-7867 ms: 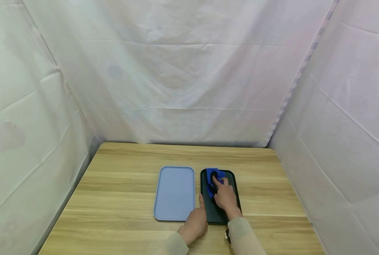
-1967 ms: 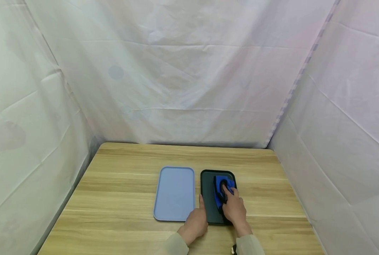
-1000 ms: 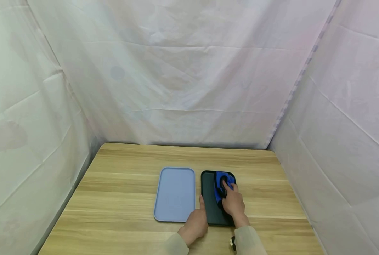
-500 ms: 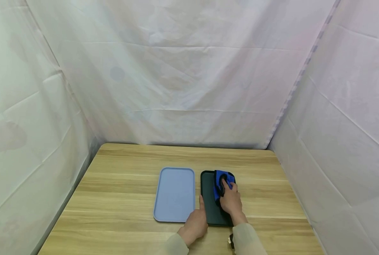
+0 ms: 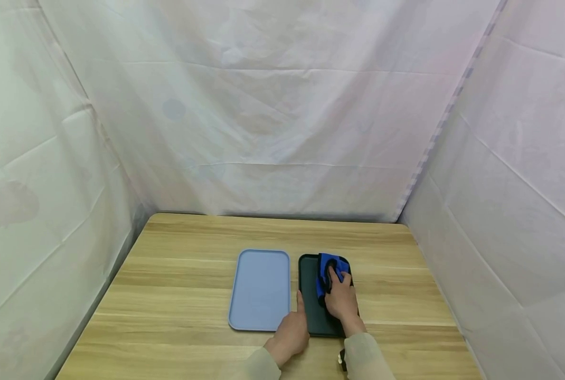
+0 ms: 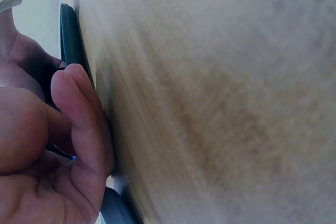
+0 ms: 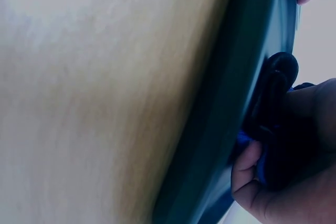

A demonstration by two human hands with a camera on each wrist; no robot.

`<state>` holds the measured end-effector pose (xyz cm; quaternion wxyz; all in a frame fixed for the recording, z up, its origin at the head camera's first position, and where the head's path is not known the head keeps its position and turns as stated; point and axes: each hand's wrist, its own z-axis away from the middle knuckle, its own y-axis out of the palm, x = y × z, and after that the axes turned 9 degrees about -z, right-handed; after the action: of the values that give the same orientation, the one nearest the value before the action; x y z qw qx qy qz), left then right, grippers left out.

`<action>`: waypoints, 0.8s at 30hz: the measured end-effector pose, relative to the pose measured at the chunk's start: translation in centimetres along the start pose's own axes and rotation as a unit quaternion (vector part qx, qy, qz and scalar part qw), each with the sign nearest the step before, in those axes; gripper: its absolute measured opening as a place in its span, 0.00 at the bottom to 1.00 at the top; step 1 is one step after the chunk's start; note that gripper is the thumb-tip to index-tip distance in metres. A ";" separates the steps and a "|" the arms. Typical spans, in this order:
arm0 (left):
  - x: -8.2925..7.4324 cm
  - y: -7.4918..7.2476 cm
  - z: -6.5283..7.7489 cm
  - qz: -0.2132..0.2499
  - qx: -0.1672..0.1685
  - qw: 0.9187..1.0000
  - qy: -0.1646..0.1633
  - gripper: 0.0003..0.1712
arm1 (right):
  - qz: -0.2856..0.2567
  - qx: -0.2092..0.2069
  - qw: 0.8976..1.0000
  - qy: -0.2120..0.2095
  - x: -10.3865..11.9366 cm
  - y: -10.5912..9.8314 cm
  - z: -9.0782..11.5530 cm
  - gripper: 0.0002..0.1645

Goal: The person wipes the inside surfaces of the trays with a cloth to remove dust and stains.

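My right hand [image 5: 341, 300] holds a blue cloth with black edging [image 5: 327, 258] against the far right part of a dark green tray [image 5: 313, 316]. Its index finger presses on the cloth's black part, and in the right wrist view other fingertips curl at the cloth [image 7: 273, 90]. My left hand [image 5: 291, 333] rests at the green tray's near left side. Its index finger lies straight along that rim, while the others are folded in the left wrist view. What the folded fingers touch underneath is hidden.
A light blue tray [image 5: 261, 290] lies just left of the green one, close to my left hand. Both lie on a wood-grain table [image 5: 178, 295]. White sheets [image 5: 282, 116] hang behind it and on both sides.
The cloth and my right hand have gone from the tray's far left to its right side, then away from me to the far edge, lately drifting slightly left. My left hand has stayed still.
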<state>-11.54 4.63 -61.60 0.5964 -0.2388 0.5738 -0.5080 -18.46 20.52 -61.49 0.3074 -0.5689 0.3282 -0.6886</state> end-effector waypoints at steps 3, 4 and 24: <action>0.0 -0.1 0.0 0.004 0.004 1.000 -0.003 0.58 | -0.001 0.000 1.000 -0.001 0.1 0.2 0.0 0.45; 0.0 -0.1 0.0 0.005 0.005 1.000 -0.004 0.58 | -0.002 0.000 1.000 0.000 0.1 0.3 0.0 0.45; 0.0 0.1 -0.1 -0.007 0.008 1.000 -0.003 0.58 | -0.002 0.008 1.000 -0.029 2.1 2.0 0.1 0.47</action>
<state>-11.64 4.66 -61.74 0.5963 -0.2399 0.5661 -0.5161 -18.59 17.65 -61.80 0.3203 -0.5869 0.3126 -0.6747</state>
